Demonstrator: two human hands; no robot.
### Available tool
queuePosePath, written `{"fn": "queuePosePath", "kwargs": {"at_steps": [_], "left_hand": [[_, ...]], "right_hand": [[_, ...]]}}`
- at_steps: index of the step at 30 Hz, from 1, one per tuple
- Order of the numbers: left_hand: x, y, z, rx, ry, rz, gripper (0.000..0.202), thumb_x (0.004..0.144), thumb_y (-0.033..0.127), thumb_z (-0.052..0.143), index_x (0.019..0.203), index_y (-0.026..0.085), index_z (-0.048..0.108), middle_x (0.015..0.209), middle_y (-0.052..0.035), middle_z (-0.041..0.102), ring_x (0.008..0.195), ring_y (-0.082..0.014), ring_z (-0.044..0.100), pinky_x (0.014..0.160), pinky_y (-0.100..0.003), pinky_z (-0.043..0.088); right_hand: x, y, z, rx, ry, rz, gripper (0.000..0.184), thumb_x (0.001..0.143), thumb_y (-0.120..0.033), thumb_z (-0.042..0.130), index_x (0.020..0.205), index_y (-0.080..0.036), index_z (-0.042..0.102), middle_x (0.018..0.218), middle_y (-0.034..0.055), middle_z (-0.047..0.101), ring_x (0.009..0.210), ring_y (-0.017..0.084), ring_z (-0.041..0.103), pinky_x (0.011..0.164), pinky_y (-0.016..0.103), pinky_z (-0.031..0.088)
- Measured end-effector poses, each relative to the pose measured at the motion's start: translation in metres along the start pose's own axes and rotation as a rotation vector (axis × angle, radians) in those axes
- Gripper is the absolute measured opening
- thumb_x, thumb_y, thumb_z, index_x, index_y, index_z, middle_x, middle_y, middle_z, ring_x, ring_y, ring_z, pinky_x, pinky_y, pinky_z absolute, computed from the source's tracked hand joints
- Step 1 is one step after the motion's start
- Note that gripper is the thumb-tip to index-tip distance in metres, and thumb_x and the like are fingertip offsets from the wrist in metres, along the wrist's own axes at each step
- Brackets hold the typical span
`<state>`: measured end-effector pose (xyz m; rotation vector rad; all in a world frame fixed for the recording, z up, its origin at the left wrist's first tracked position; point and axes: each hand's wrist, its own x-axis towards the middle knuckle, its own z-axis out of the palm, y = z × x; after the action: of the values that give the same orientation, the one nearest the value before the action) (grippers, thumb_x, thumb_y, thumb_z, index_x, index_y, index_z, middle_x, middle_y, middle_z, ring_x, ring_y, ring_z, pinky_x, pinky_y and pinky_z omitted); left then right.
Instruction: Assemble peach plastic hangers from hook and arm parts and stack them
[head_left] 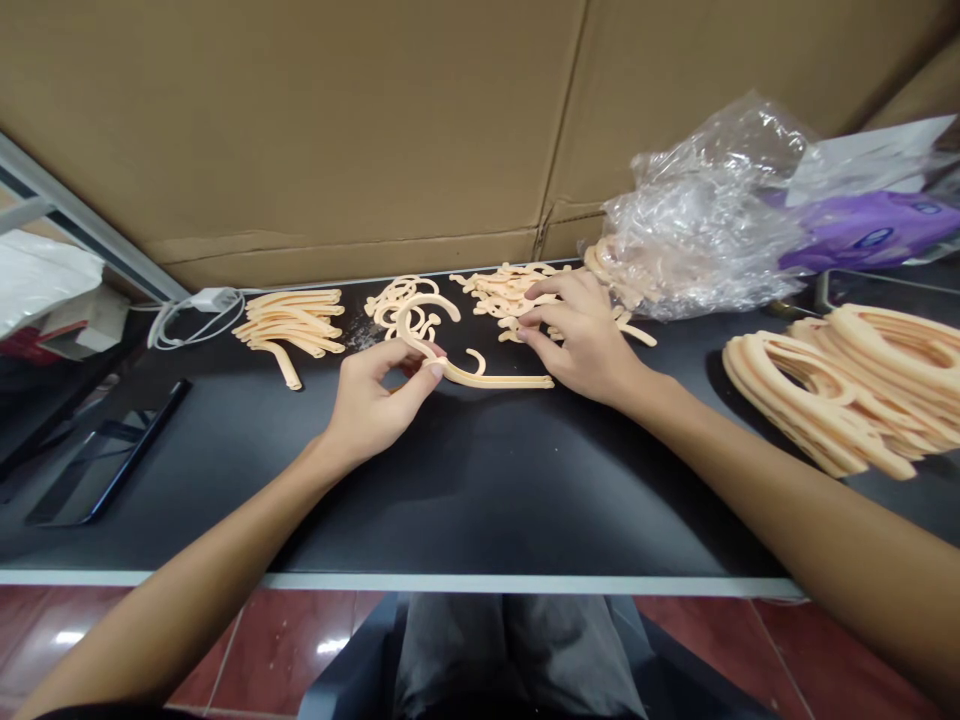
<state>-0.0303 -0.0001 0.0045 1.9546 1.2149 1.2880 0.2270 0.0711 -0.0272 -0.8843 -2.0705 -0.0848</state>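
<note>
Pinches hooked hanger piece (471, 378) mid-frame in left grip (377, 398) and, with half-curled right grip (589, 338) of unclear hold, could scatter jumbled small parts (501, 288) by snagging.

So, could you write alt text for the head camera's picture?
The person's left hand holds a cream hooked piece over a black table, while the right hand is at a pile of small cream parts.

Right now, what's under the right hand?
The right hand overlaps a pile of small peach pieces, visible beyond and left of its fingers; another piece pokes out to its right. Whatever lies directly beneath the palm is covered.
</note>
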Motion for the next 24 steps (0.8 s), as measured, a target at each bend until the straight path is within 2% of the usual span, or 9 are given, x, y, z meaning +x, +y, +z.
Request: {"fn": "queuePosePath", "kwargs": {"at_steps": [8,13,16,18,21,22,24], "left_hand": [[0.001,0.000,0.000,-0.008,-0.003,-0.001,0.011,0.083,0.027,0.072,0.082,0.016,0.073,0.091,-0.0052,0.076,0.077,-0.0153,0.067,0.075,-0.028,0.052],[0.000,-0.002,-0.001,-0.011,-0.004,-0.019,0.013,0.083,0.028,0.073,0.084,0.016,0.074,0.092,-0.0055,0.076,0.076,-0.0156,0.067,0.076,-0.029,0.053],[0.000,-0.002,-0.001,-0.013,-0.002,-0.029,0.013,0.082,0.028,0.073,0.084,0.016,0.074,0.093,-0.0057,0.076,0.077,-0.0160,0.067,0.076,-0.029,0.053],[0.001,-0.002,-0.001,-0.011,-0.001,-0.035,0.013,0.081,0.028,0.073,0.083,0.016,0.074,0.093,-0.0058,0.076,0.077,-0.0162,0.067,0.077,-0.030,0.053],[0.003,-0.002,-0.003,0.011,0.021,-0.047,0.014,0.080,0.029,0.073,0.083,0.015,0.074,0.089,-0.0054,0.076,0.073,-0.0156,0.065,0.073,-0.029,0.053],[0.004,-0.002,-0.004,0.023,0.037,-0.049,0.015,0.081,0.030,0.073,0.084,0.015,0.074,0.086,-0.0050,0.075,0.071,-0.0152,0.064,0.071,-0.029,0.053],[0.006,-0.004,-0.005,0.046,0.071,-0.051,0.016,0.081,0.031,0.072,0.085,0.015,0.075,0.082,-0.0043,0.074,0.068,-0.0146,0.063,0.068,-0.028,0.052]], "right_hand": [[0.003,-0.002,-0.004,-0.024,0.095,-0.055,0.005,0.094,-0.019,0.059,0.090,-0.021,0.062,0.099,0.0087,0.074,0.099,0.026,0.068,0.089,0.043,0.045],[0.004,-0.007,-0.007,0.036,0.024,-0.078,0.007,0.093,-0.018,0.059,0.087,-0.021,0.059,0.091,0.0069,0.071,0.091,0.024,0.067,0.083,0.040,0.047],[0.002,-0.009,-0.007,0.096,-0.020,-0.036,0.007,0.091,-0.019,0.061,0.086,-0.022,0.056,0.085,0.0042,0.069,0.079,0.020,0.064,0.074,0.035,0.048],[0.002,-0.010,-0.008,0.142,-0.049,0.010,0.008,0.088,-0.018,0.062,0.093,-0.022,0.057,0.084,0.0025,0.067,0.074,0.018,0.062,0.069,0.032,0.048],[0.003,-0.012,-0.010,0.186,-0.067,0.035,0.025,0.088,-0.016,0.059,0.112,-0.022,0.057,0.086,0.0026,0.067,0.077,0.019,0.063,0.073,0.034,0.049],[0.004,-0.012,-0.011,0.190,-0.066,0.030,0.025,0.089,-0.016,0.057,0.114,-0.021,0.058,0.087,0.0033,0.067,0.078,0.019,0.063,0.076,0.035,0.049],[0.007,-0.015,-0.014,0.193,-0.085,0.018,0.013,0.092,-0.017,0.054,0.102,-0.021,0.062,0.085,0.0044,0.066,0.079,0.019,0.061,0.077,0.035,0.048]]}}
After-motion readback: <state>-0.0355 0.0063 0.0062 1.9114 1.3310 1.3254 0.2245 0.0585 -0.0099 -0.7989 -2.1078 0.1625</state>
